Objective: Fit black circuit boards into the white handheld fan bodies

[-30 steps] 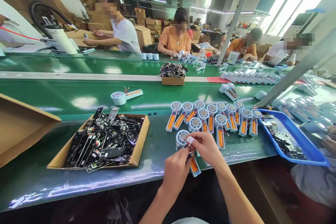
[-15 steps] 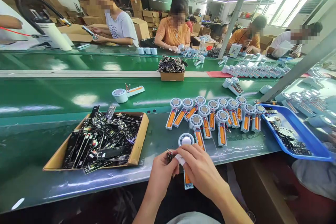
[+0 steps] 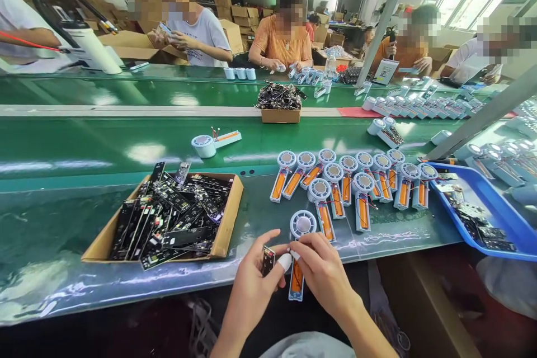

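Note:
My left hand (image 3: 257,277) grips a small black circuit board (image 3: 268,260) upright between thumb and fingers; a white cover sits on the thumb. My right hand (image 3: 325,265) has its thumb and fingers pinched together close to the left fingertips. Something small and white shows at that pinch, too small to name. Under and between both hands lies a light-blue handheld fan housing (image 3: 302,226), its round head away from me. Its open handle shows an orange strip (image 3: 296,279) and overhangs the table's front edge. The hands hide the middle of it.
To the left stands a cardboard tray (image 3: 230,218) heaped with black circuit boards. Several similar fan housings (image 3: 321,190) lie at centre right, beside a blue plastic tray (image 3: 465,235) with boards. Another housing (image 3: 204,146) lies farther back. Co-workers sit across the green table.
My right fingers have lifted off the left thumb, uncovering its white cover and the fan's head. The left index finger has stretched upward, and more of the board shows. The view has shifted slightly.

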Action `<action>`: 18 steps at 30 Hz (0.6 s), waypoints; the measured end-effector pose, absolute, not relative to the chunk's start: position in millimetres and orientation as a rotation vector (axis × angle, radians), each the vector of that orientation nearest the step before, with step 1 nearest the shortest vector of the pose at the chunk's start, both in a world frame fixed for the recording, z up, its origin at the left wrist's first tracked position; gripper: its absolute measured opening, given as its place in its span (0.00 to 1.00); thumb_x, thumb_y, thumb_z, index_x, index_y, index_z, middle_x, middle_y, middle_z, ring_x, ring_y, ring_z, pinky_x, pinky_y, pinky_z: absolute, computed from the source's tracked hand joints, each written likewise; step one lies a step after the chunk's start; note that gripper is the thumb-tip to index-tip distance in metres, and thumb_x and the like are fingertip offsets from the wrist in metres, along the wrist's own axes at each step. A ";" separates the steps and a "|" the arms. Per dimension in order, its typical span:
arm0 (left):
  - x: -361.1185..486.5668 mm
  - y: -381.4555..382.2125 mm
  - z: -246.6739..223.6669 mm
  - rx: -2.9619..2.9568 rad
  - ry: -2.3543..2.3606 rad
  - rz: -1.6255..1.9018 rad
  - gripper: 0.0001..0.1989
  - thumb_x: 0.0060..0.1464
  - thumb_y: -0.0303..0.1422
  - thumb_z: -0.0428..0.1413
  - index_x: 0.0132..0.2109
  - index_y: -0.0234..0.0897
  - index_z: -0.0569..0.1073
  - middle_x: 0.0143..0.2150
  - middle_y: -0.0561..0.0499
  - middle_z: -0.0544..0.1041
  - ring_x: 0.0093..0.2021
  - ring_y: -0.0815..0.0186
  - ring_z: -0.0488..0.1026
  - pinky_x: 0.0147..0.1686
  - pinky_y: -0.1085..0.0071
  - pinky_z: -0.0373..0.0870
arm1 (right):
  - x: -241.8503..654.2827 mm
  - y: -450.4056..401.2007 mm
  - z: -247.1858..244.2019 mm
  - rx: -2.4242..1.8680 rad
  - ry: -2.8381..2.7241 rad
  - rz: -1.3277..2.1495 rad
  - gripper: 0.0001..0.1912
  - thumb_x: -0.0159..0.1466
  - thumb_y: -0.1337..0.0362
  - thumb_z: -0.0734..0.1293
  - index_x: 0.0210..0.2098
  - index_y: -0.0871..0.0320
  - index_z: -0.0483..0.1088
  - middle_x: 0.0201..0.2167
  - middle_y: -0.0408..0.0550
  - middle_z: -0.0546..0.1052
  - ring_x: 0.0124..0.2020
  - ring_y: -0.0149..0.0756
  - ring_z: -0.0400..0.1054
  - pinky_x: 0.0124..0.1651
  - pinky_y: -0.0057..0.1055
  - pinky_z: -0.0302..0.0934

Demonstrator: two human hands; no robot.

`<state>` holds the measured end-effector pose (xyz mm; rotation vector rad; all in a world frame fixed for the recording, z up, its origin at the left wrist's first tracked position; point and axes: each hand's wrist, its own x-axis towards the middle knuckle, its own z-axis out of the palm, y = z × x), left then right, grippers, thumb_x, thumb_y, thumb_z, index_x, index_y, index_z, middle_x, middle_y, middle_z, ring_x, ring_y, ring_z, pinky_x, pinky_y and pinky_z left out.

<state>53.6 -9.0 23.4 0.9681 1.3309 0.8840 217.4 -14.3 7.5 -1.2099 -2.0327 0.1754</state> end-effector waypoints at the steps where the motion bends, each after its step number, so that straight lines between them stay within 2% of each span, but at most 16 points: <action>1: 50.4 -8.9 23.3 0.999 1.346 0.879 0.30 0.44 0.40 0.62 0.55 0.36 0.69 0.41 0.45 0.83 0.22 0.68 0.70 0.23 0.71 0.69 | 217.8 -13.6 6.8 -1.215 -2.022 0.179 0.13 0.70 0.72 0.59 0.44 0.56 0.75 0.36 0.50 0.74 0.35 0.37 0.69 0.36 0.31 0.67; 4: 41.7 -7.9 20.3 1.137 1.385 0.898 0.21 0.47 0.43 0.61 0.47 0.37 0.74 0.43 0.44 0.82 0.37 0.60 0.77 0.35 0.68 0.74 | 219.2 -12.0 6.3 -1.218 -2.004 0.177 0.13 0.69 0.73 0.59 0.42 0.56 0.75 0.35 0.49 0.73 0.35 0.36 0.68 0.36 0.31 0.65; 6: 39.7 -8.5 17.9 1.210 1.355 0.874 0.18 0.52 0.45 0.58 0.43 0.37 0.76 0.39 0.46 0.81 0.40 0.58 0.77 0.38 0.68 0.74 | 219.4 -11.0 8.1 -1.216 -2.024 0.127 0.14 0.68 0.74 0.58 0.40 0.57 0.74 0.34 0.50 0.73 0.34 0.37 0.67 0.37 0.32 0.64; 11: 50.1 -14.7 13.7 1.371 1.362 0.820 0.19 0.59 0.47 0.50 0.31 0.37 0.74 0.24 0.52 0.73 0.26 0.64 0.70 0.27 0.72 0.68 | 217.5 -8.7 16.5 -1.222 -2.119 0.003 0.13 0.65 0.76 0.59 0.35 0.58 0.73 0.32 0.49 0.72 0.32 0.37 0.63 0.36 0.33 0.61; 14: 57.5 -16.5 11.1 1.504 1.432 0.892 0.19 0.62 0.44 0.49 0.29 0.38 0.73 0.22 0.53 0.71 0.24 0.65 0.68 0.25 0.73 0.65 | 216.2 -7.9 20.9 -1.237 -2.153 0.012 0.13 0.63 0.77 0.59 0.33 0.58 0.72 0.31 0.48 0.72 0.31 0.37 0.61 0.34 0.33 0.59; 18: 61.8 -17.7 4.8 1.789 1.441 1.001 0.17 0.65 0.36 0.47 0.30 0.38 0.73 0.24 0.52 0.74 0.25 0.65 0.71 0.27 0.73 0.67 | 212.7 -8.5 25.4 -1.295 -2.202 -0.055 0.14 0.64 0.77 0.58 0.30 0.57 0.70 0.29 0.47 0.70 0.29 0.37 0.59 0.32 0.34 0.56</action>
